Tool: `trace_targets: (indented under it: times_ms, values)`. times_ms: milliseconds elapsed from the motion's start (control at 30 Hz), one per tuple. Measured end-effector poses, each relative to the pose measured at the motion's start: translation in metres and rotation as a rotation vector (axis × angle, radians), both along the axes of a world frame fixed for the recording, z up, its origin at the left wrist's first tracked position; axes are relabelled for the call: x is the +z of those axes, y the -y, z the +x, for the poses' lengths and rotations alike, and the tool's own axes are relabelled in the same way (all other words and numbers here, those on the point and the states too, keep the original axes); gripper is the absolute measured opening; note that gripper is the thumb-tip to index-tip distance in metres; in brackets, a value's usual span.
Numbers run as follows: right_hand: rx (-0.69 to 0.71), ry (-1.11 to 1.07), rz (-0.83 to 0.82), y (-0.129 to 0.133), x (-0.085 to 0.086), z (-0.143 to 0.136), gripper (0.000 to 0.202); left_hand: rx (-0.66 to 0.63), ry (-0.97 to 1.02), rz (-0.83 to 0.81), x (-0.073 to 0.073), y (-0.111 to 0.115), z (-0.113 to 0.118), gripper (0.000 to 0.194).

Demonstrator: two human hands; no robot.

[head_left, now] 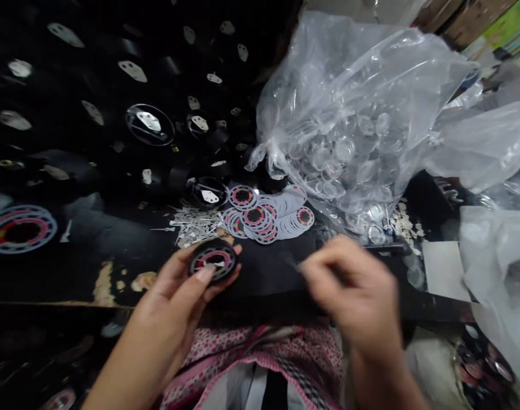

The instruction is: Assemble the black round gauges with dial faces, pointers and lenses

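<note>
One pink-and-white floral fabric garment (225,350) nearest, bottom edge, between the forearms. Left hand (180,293) just beyond it, left of centre: fingers wrapped around a round black gauge with a grey-and-red printed dial (212,257), thumb pressed on its face. Gauge is held above the near part of the black table (272,273), face tilted up; disc shape, so no long axis. Slim white pointer (219,264) on the face, lying roughly sideways, partly behind the thumb.

Right hand (356,287) well apart to the right, motion-blurred; fingers curled, tips drawn together, can't tell if they pinch anything. Key relation: gauge lies straight left of the right fingertips, at about the same depth, gap of table between.

Just past the left fingers: heap of small white plastic pointers (195,225). Right of it, touching, overlapping grey-and-red round printed dials (266,219), about midway between hands, slightly farther out.

Beyond, right: clear plastic bag (357,68) with round transparent caps (344,149). Far left: black round housings with silver metal plates (149,121).
</note>
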State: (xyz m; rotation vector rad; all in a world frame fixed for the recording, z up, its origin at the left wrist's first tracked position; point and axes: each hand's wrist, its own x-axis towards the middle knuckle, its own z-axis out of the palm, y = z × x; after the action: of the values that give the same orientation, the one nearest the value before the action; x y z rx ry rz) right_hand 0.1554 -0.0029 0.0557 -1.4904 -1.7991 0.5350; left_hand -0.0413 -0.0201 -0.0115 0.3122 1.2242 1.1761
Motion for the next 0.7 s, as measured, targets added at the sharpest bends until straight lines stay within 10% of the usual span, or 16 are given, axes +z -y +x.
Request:
trace_targets:
  times_ms: [100,333,700]
  values:
    - [-0.559,0.080,0.337,0.002,-0.004,0.052,0.014,-0.054,0.193,-0.048,0.002,0.000,0.006,0.022]
    - [-0.566,-0.511,0.193,-0.022,-0.055,0.104,0.012,-0.243,0.521,-0.340,0.003,0.000,0.036,0.027]
    - [0.239,-0.618,0.024,-0.005,-0.020,-0.022,0.026,-0.228,0.586,-0.235,-0.002,0.002,0.042,0.017]
